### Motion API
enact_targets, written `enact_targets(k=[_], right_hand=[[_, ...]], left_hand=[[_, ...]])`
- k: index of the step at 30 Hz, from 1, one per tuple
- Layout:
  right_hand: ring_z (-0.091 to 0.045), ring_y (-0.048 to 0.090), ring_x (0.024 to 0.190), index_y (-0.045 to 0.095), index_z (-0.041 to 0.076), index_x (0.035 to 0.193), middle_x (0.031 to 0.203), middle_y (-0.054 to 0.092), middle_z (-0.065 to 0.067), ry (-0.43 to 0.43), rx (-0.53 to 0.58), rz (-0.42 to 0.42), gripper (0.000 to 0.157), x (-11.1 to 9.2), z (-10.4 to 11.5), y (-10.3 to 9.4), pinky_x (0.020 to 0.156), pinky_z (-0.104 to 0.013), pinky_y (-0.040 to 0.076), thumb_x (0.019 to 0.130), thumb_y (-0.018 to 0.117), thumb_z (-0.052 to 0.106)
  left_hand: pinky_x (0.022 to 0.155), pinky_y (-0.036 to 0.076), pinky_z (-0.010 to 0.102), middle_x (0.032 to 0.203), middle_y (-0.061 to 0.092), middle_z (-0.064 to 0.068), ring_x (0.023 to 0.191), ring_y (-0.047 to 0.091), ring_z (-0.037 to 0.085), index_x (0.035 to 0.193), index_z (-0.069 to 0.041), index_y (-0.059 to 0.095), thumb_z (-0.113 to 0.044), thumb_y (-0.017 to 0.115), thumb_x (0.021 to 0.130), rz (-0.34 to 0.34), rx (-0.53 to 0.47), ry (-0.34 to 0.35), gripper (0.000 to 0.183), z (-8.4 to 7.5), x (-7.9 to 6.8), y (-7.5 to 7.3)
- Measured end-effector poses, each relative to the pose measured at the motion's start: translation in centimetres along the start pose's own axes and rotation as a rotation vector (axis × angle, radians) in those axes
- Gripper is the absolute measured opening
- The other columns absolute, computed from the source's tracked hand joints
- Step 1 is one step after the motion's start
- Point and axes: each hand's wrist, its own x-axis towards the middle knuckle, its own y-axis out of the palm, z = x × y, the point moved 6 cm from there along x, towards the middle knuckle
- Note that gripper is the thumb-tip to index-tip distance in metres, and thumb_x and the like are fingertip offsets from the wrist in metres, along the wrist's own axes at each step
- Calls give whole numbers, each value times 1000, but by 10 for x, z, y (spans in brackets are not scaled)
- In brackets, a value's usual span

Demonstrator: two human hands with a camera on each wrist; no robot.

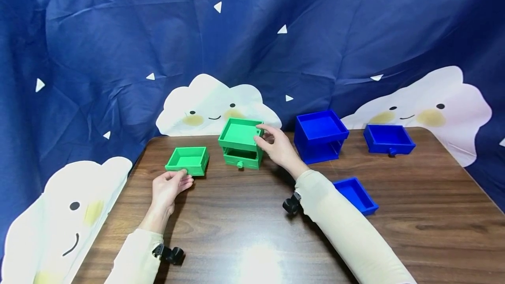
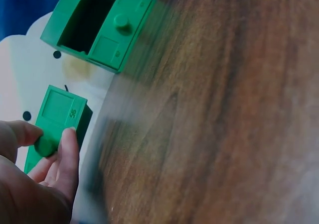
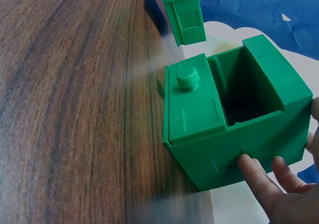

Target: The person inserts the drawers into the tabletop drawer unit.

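Observation:
My left hand (image 1: 167, 189) pinches the round knob (image 2: 46, 145) of a small green drawer (image 1: 186, 161), which is held close over the left end of the table. Right of it stands a green cabinet (image 1: 240, 141) with a shallow tray top. Its lower slot holds a drawer (image 2: 119, 30) with a round knob, and the slot above is an open gap. My right hand (image 1: 278, 146) holds the cabinet at its right side, with thumb and a fingertip over the top rim. Other fingers (image 3: 256, 176) press the outer side wall.
A blue cabinet (image 1: 319, 137) with an open front stands right of my right hand. One blue drawer (image 1: 389, 139) lies at the back right; another blue drawer (image 1: 357, 196) is partly hidden behind my right sleeve. A dark blue curtain (image 1: 244, 34) with clouds hangs behind the wooden table (image 1: 221, 218).

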Motion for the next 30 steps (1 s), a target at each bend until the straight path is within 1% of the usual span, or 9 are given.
enact_targets(k=[6,12,15,19,22,30], right_hand=[[-38,67,119,60,12,152,132,66,-21,1,3,-2,47,-1,0,2,106,-55,57,109,67,27],[-39,66,119,60,12,152,131,67,-21,-3,3,-1,47,0,-1,0,106,-55,56,109,67,27],[-39,66,119,60,12,152,130,67,-21,-2,5,-1,47,0,-1,0,106,-55,56,108,67,27],[-38,67,119,60,12,152,130,67,-21,0,-1,-2,47,0,-2,0,107,-55,56,108,67,27],[-38,67,119,60,12,152,130,67,-20,-4,-8,-5,46,0,-2,1,107,-55,56,109,67,26],[-39,67,119,61,12,152,130,67,-21,-3,7,-7,46,1,-3,1,106,-55,57,108,67,26]], left_hand=[[76,68,27,75,78,2,73,79,11,106,6,63,1,64,103,2,4,-7,6,2,-4,0],[75,68,26,76,78,1,74,79,11,105,5,63,1,63,104,22,13,-2,5,2,-8,4],[74,68,27,76,78,2,73,79,12,101,3,64,1,64,103,26,9,6,3,1,-10,6],[73,68,27,76,78,2,73,79,13,95,-1,66,1,64,103,32,0,17,9,0,-13,8],[73,68,27,76,78,2,73,79,13,93,-2,67,2,65,103,42,-2,25,11,0,-14,11],[72,68,28,75,78,2,74,79,14,94,-1,67,2,66,102,60,-13,40,10,-2,-19,21]])
